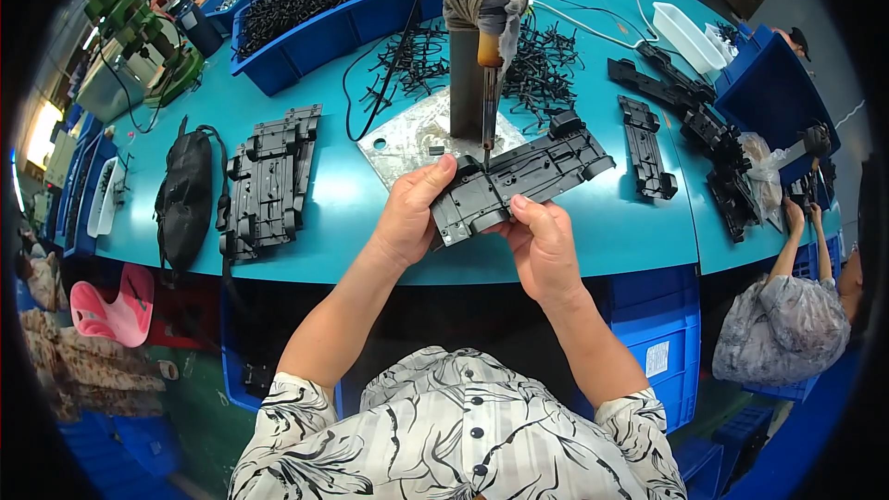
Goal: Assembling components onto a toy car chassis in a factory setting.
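My left hand [408, 213] grips the left end of a black plastic toy car chassis [540, 169], thumb on top. At its near edge my right hand [544, 245] holds the same chassis, thumb pressed on it and the other fingers underneath. The chassis is tilted, its right end farther away. A soldering iron [490, 83] points straight down from a rag-wrapped metal post [463, 93]. Its thin tip is at the chassis between my hands; whether it touches cannot be made out. Under the post lies a scuffed metal plate [394, 150].
Similar chassis [269, 185] lie at left beside a black pouch [185, 194]; another chassis [646, 148] lies right. Behind the post are loose black parts [546, 65] and a full blue bin [278, 65]. A green machine [139, 28] stands far left. A co-worker's hands [801, 213] are at far right.
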A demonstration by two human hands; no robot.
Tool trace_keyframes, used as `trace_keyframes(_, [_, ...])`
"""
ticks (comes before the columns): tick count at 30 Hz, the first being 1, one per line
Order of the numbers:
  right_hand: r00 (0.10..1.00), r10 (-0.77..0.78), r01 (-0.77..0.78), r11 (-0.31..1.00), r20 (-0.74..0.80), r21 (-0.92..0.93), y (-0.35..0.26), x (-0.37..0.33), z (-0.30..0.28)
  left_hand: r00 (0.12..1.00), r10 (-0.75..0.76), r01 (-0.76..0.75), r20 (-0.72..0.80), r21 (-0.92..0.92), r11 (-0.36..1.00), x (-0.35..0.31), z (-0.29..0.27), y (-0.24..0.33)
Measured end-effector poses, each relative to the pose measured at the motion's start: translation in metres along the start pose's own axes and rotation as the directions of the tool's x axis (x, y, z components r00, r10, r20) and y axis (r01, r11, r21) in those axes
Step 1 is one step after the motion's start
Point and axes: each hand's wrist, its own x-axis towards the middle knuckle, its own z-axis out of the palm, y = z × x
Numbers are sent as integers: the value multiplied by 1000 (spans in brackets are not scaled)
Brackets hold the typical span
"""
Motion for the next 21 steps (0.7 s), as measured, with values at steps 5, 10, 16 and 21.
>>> trace_keyframes(5, [1000,-10,10,1000,-5,-1,0,1,1,1000,-1,1,-8,4,1000,2,-3,-2])
trace_keyframes(10, [1000,-14,14,1000,1,-1,0,1,1,1000,-9,10,-11,14,1000,3,-5,-2])
trace_keyframes(16, [1000,-14,14,1000,-6,-2,2,2,0,1000,-8,8,-28,6,1000,3,-3,-2])
trace_keyframes(21, [1000,-23,23,1000,1,-8,0,1,1,999,5,-5,-42,7,1000,3,-3,-3])
